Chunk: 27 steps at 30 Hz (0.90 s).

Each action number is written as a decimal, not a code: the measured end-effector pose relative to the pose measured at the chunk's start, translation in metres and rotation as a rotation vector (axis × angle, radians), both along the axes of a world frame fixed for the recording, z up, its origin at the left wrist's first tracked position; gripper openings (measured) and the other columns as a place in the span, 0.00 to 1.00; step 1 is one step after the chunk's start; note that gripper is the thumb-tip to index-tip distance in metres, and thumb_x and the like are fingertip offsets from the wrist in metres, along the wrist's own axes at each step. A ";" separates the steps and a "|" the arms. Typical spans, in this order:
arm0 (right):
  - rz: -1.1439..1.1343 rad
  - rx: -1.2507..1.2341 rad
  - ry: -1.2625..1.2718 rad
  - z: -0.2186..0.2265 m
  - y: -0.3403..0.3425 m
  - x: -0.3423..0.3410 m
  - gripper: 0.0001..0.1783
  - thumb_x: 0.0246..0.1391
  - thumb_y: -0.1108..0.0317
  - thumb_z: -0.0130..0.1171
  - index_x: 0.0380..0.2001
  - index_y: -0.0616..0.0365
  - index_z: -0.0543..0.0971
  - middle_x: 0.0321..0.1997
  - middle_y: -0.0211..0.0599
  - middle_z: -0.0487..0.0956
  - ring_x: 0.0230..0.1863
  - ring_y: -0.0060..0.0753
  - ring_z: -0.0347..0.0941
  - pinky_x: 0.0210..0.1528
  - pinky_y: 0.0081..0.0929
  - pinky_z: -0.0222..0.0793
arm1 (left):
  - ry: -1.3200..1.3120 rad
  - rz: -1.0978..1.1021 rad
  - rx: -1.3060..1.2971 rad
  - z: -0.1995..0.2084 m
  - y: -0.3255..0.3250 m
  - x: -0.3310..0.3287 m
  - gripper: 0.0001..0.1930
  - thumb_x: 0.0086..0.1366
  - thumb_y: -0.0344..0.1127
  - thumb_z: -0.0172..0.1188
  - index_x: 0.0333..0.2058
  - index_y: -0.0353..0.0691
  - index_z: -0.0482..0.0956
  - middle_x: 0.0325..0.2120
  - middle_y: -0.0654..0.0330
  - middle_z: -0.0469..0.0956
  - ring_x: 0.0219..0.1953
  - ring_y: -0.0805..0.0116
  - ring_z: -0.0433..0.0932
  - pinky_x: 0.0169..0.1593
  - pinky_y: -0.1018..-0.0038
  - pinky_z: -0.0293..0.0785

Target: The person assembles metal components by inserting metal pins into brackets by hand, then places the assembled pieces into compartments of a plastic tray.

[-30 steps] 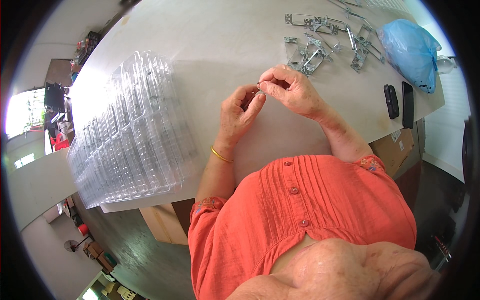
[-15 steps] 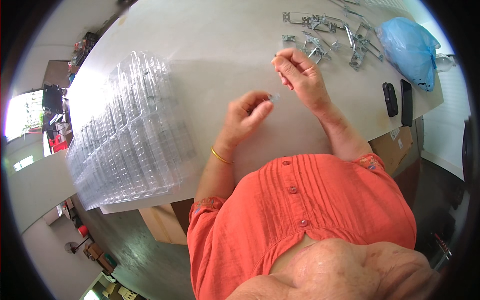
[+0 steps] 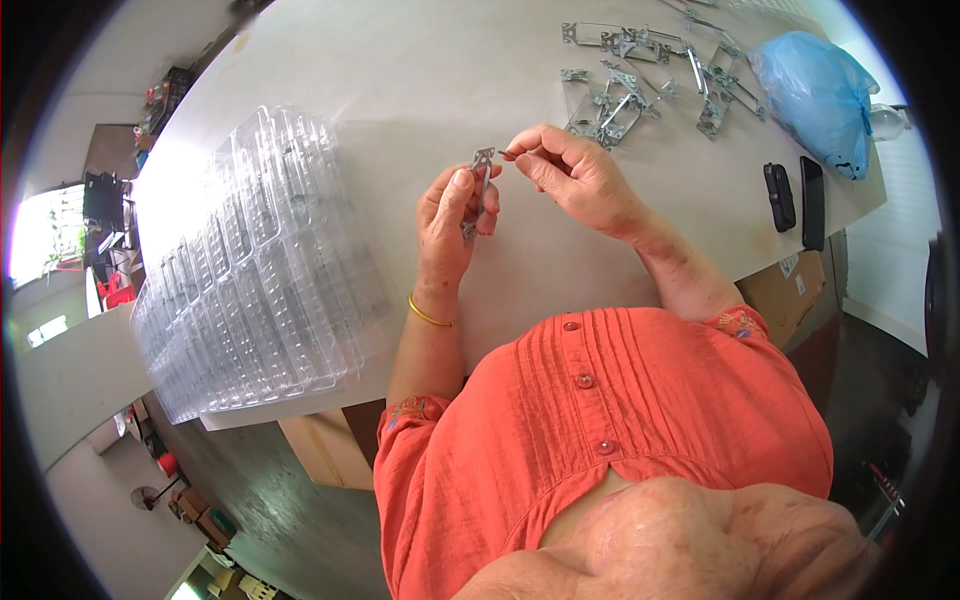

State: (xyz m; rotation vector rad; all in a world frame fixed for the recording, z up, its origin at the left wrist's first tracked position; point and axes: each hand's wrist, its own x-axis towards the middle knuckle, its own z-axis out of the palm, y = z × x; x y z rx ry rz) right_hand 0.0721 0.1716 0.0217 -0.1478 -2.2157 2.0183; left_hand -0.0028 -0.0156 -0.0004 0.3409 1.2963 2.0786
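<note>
My left hand (image 3: 446,212) is closed around a narrow metal bracket (image 3: 483,160), one end of it sticking up past the fingertips. Thumb and fingers of my right hand (image 3: 575,180) pinch a small dark piece (image 3: 506,154) close to that upper end; its kind is too small to make out. Whether the piece touches the bracket, I cannot tell. Beyond my right hand lies a loose pile of similar metal brackets (image 3: 628,42).
Clear plastic blister trays (image 3: 265,260) cover the table's left side. A blue plastic bag (image 3: 815,105), a black case (image 3: 779,197) and a dark phone (image 3: 812,205) lie at the right on the pale table (image 3: 420,80). Cardboard boxes (image 3: 790,300) stand below its edge.
My left hand has turned upright, bringing the bracket into plain view. My right hand has moved left and nearer, from beside the pile to the bracket's upper end.
</note>
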 end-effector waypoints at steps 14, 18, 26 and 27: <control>-0.006 0.144 -0.020 0.002 0.001 0.002 0.08 0.69 0.67 0.54 0.46 0.58 0.78 0.25 0.20 0.72 0.27 0.13 0.65 0.29 0.17 0.64 | 0.229 0.024 -0.155 0.000 0.001 0.003 0.15 0.74 0.41 0.55 0.44 0.33 0.81 0.23 0.67 0.75 0.21 0.82 0.66 0.26 0.82 0.62; 0.056 -0.081 -0.152 0.012 0.005 0.001 0.09 0.69 0.66 0.53 0.46 0.58 0.77 0.23 0.22 0.73 0.25 0.13 0.66 0.27 0.18 0.64 | 0.329 0.010 -0.237 0.002 0.002 0.007 0.13 0.73 0.40 0.58 0.45 0.36 0.82 0.23 0.69 0.75 0.22 0.83 0.66 0.26 0.83 0.62; 0.224 -0.425 -0.288 0.009 0.017 -0.002 0.14 0.71 0.60 0.50 0.46 0.60 0.78 0.25 0.24 0.74 0.25 0.15 0.69 0.24 0.17 0.67 | 0.334 -0.045 -0.262 0.001 0.000 0.006 0.14 0.70 0.41 0.61 0.45 0.36 0.82 0.23 0.69 0.76 0.24 0.84 0.68 0.28 0.83 0.63; 0.224 -0.424 -0.288 0.009 0.017 -0.002 0.14 0.71 0.60 0.50 0.46 0.60 0.78 0.25 0.24 0.74 0.25 0.15 0.69 0.24 0.17 0.67 | 0.347 -0.056 -0.288 0.001 0.000 0.007 0.14 0.70 0.41 0.62 0.45 0.35 0.82 0.24 0.69 0.77 0.25 0.83 0.69 0.29 0.82 0.65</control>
